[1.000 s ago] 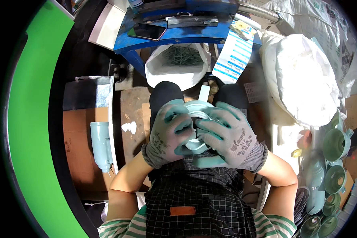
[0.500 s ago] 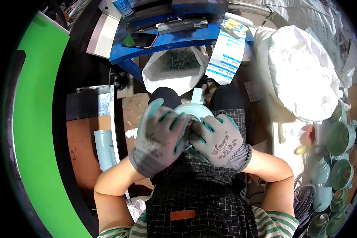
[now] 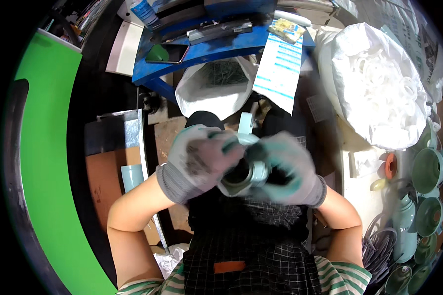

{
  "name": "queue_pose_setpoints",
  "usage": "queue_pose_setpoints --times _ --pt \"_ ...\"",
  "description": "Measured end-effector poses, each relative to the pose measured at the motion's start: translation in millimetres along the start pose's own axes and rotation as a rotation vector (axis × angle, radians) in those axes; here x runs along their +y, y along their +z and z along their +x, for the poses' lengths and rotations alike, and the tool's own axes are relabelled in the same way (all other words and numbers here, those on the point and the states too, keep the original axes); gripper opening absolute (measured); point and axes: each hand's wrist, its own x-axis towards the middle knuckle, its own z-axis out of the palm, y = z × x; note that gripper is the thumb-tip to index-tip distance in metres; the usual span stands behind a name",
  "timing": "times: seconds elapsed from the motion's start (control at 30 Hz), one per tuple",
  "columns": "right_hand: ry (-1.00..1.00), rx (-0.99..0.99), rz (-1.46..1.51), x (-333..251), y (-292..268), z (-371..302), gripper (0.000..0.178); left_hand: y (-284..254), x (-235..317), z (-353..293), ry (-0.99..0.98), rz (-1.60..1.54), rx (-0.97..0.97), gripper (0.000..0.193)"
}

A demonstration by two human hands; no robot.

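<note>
Over my lap is a pale teal plastic part [image 3: 245, 124] with a square-ended loop at its far side; its middle is hidden by my gloves. My left hand [image 3: 197, 160], in a grey and teal work glove, is closed on its left side. On the near side, between the hands, shows a round teal neck [image 3: 258, 172] with a dark opening beside it. My right hand [image 3: 293, 169], gloved alike, is at the right of this neck. Motion smears its fingers, so its grip cannot be made out.
A white sack of translucent rings [image 3: 384, 93] stands at the right, above stacked teal funnel-shaped parts [image 3: 427, 169] and an orange ring [image 3: 391, 165]. Ahead are a blue bench [image 3: 211, 51] with a phone [image 3: 167, 54] and a white sack [image 3: 209, 98]. A cardboard box [image 3: 103, 187] stands left.
My right hand has turned and shifted slightly right, its fingers now blurred. The teal part has tilted, bringing its round neck into view. My left hand stays on it.
</note>
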Motion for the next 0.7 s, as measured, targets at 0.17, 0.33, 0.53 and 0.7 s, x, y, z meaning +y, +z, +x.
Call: queue_pose_setpoints --times 0.17,0.33,0.53,0.7 --pt "0.568 0.528 0.707 102.7 -25.4 35.8 0.050 22.7 -59.3 36.3 -0.662 -0.877 0.040 0.038" --pt "0.707 0.482 0.994 214.7 -27.8 41.8 0.036 113.1 -115.0 125.3 -0.542 -1.040 0.172 0.068" --pt "0.623 0.522 0.961 223.2 -29.9 30.3 0.033 132.1 -122.7 144.9 -0.402 -0.610 0.158 0.056" --pt "0.573 0.528 0.891 206.9 -29.7 37.0 0.029 118.2 -110.7 147.9 -0.154 -0.226 0.335 0.031"
